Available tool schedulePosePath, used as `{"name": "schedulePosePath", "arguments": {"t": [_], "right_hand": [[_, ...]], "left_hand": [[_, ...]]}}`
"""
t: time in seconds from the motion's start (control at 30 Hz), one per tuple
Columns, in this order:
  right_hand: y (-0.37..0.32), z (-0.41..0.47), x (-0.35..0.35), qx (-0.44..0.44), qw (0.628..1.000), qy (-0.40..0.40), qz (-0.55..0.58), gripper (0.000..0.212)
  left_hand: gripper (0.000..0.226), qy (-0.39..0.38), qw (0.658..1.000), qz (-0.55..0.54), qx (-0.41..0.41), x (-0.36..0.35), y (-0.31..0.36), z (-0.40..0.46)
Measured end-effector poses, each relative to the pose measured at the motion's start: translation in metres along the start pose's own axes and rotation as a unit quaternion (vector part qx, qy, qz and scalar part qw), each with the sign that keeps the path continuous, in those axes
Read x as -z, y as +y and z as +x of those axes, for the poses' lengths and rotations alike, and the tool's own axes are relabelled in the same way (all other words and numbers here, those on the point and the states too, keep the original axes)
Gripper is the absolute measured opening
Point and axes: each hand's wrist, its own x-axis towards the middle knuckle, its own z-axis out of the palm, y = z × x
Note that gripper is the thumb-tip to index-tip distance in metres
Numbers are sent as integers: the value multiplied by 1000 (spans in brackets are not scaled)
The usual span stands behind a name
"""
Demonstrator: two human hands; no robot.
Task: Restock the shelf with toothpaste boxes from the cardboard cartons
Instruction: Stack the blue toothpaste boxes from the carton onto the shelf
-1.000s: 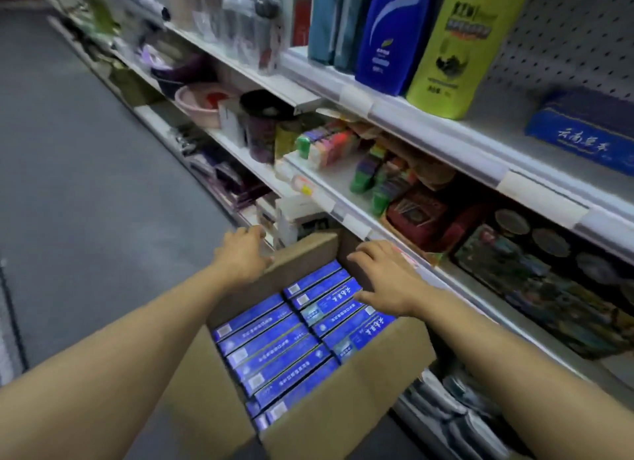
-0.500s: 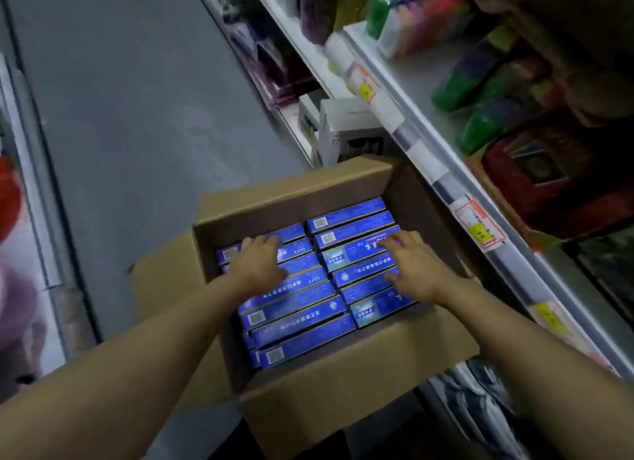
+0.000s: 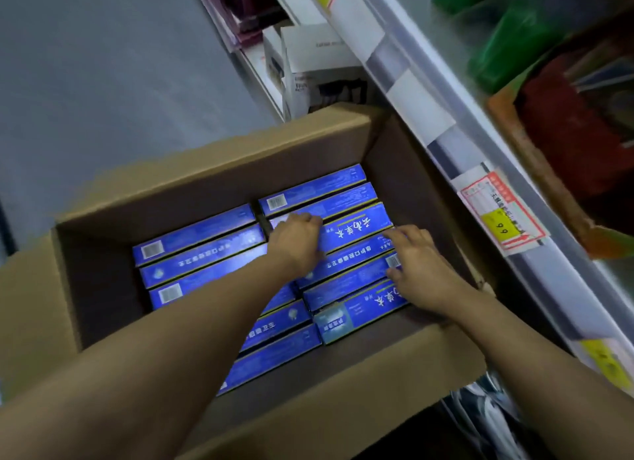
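An open cardboard carton (image 3: 212, 192) stands on the floor against the shelving. It holds two columns of blue toothpaste boxes (image 3: 199, 250) lying flat. Both my hands are inside it, on the right column. My left hand (image 3: 296, 240) curls its fingers over the left end of a toothpaste box (image 3: 356, 229) that is tipped up with its large white lettering showing. My right hand (image 3: 422, 267) grips the right end of the same group of boxes, fingers on the far side and thumb on a barcode end. My forearms hide part of both columns.
The shelf edge (image 3: 411, 92) with price tags (image 3: 501, 212) runs diagonally just right of the carton. Green packs (image 3: 514, 41) and a red item (image 3: 576, 123) sit on that shelf. White boxes (image 3: 319, 65) stand on the lower shelf beyond. Grey aisle floor (image 3: 103, 65) lies left.
My view has dropped from the shelves into the carton. My left hand moved from the carton's flap, across the left column, to the right column. A box there is now tipped up.
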Motion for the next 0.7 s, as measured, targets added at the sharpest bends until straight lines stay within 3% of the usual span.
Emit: {"name": "schedulePosePath", "arguments": {"t": [0.23, 0.33, 0.53, 0.7], "right_hand": [[14, 5, -12, -18, 999, 0, 27, 57], [16, 3, -10, -23, 999, 3, 34, 57], [-2, 0, -5, -27, 999, -11, 19, 58], [-33, 2, -6, -14, 999, -30, 18, 57]], "left_hand": [[58, -2, 997, 83, -2, -14, 13, 20], [60, 14, 998, 55, 5, -5, 7, 15], [55, 122, 988, -57, 79, 28, -5, -25], [56, 116, 980, -84, 141, 35, -32, -66]]}}
